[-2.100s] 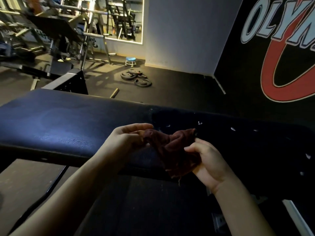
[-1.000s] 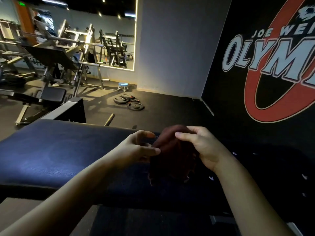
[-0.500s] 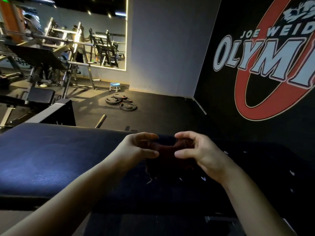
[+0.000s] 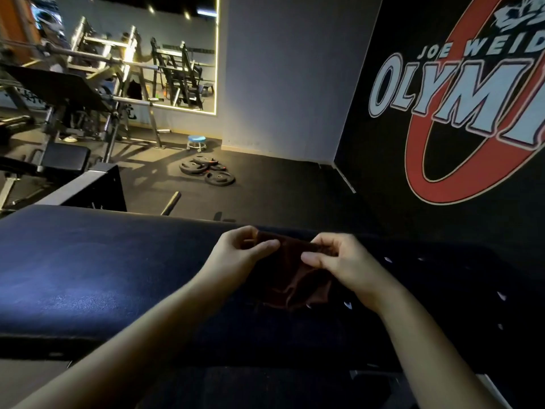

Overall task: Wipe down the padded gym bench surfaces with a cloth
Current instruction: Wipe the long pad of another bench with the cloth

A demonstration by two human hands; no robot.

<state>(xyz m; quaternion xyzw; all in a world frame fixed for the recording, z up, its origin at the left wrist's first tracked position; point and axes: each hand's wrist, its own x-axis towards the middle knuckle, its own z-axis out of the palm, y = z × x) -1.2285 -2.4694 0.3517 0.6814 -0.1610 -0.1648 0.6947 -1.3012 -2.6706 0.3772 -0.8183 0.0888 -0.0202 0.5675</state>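
A long dark padded bench (image 4: 88,270) runs across the frame from left to right, with small white tears in its right half. Above its middle a dark red-brown cloth (image 4: 290,278) hangs stretched between both hands. My left hand (image 4: 239,255) pinches the cloth's upper left corner with thumb and fingers. My right hand (image 4: 339,262) pinches the upper right corner. The cloth's lower edge droops down to the pad; whether it touches the pad is unclear.
Weight plates (image 4: 206,171) lie on the black floor beyond the bench, with a small blue stool (image 4: 196,142) behind them. A bar end (image 4: 171,202) and a black frame (image 4: 97,187) stand just past the bench's far edge. Racks and another bench (image 4: 65,159) fill the left.
The cloth has gone from bunched between my hands to spread out and hanging. My hands moved slightly apart. The view has tilted up since the earliest frame.
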